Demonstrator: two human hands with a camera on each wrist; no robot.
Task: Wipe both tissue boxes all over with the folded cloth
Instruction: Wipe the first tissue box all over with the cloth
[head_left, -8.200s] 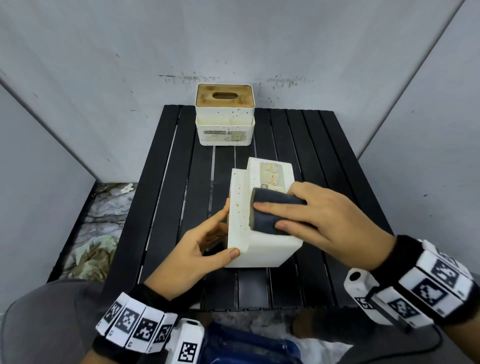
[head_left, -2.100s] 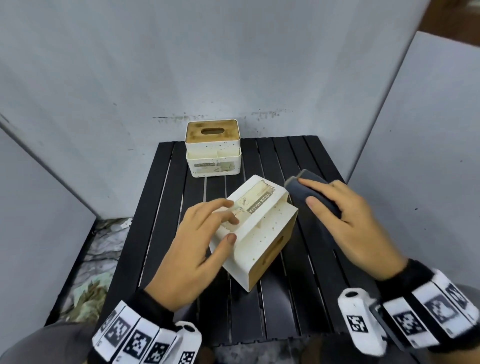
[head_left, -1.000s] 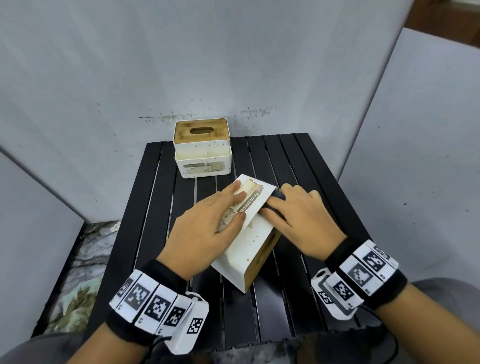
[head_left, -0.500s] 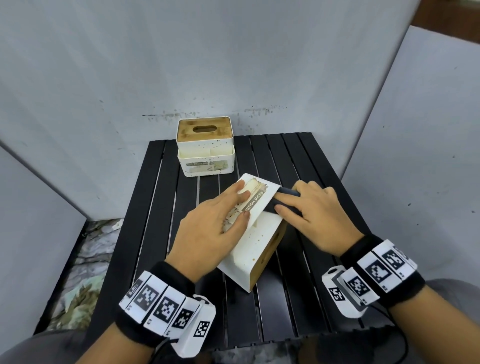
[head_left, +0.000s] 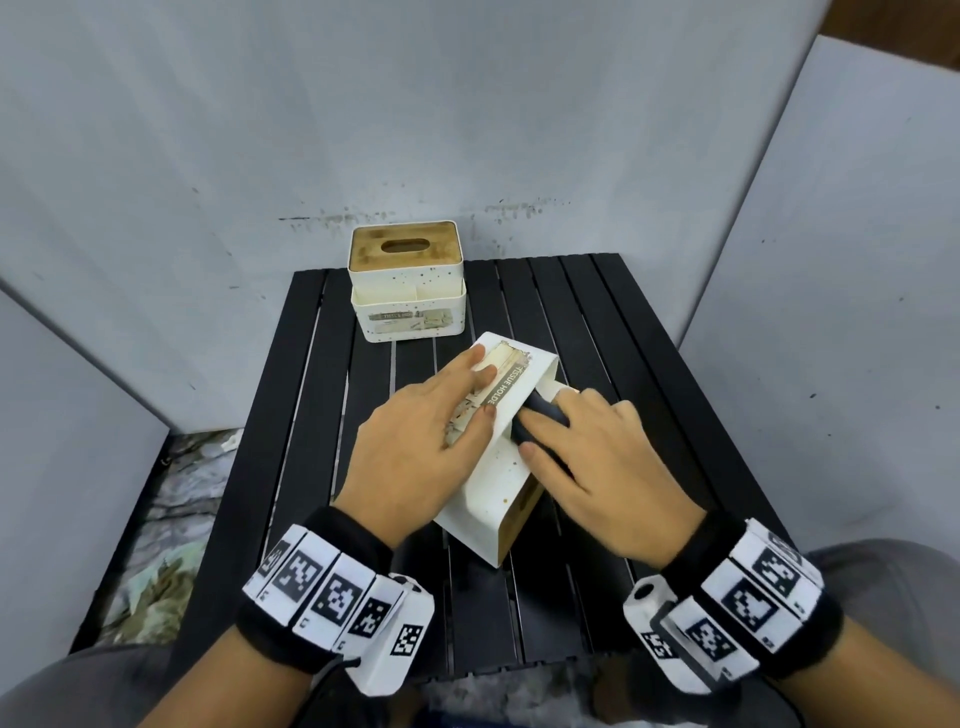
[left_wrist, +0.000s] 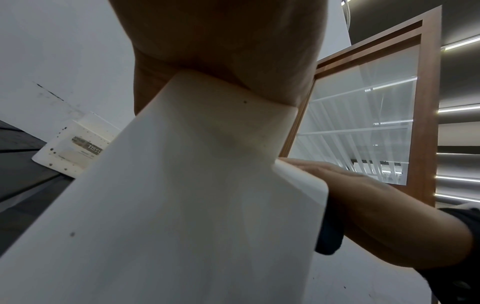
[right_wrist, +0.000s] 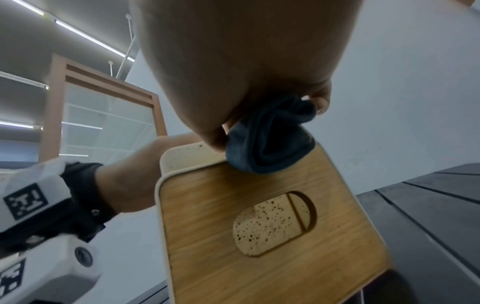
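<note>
Black slatted worktop (head_left: 613, 322) set in a corner of pale grey panels (head_left: 260, 130), scuffed along the base of the back one. Beyond the panels, in both wrist views, a wood-framed glass partition (left_wrist: 363, 115) under ceiling strip lights. Off the worktop's left edge, a crumpled mottled sheet (head_left: 171, 499) on the floor. Near tissue box (head_left: 493, 483), white and speckled with brown spots, lying tipped on its side at mid-worktop, skewed to the slats; labelled face up, wooden lid with oval slot (right_wrist: 275, 224) turned toward the right and near edge. Far tissue box (head_left: 406, 285), same make, upright at the back edge of the worktop close to the wall, wooden lid up, well apart from the near one. Left hand (head_left: 415, 452) laid flat on the labelled face, fingers straight and spread, pressing the box down, nothing gripped. Right hand (head_left: 597, 467) at the box's right side, index finger and thumb closed round the folded cloth (head_left: 540, 415), other fingers partly hidden behind it. Cloth dark blue-grey, bunched in the grip, pushed against the upper right edge of the near box where the white wall meets the lid rim (right_wrist: 192, 156). Black wrist bands with white coded marker blocks (head_left: 332, 592) on both wrists.
</note>
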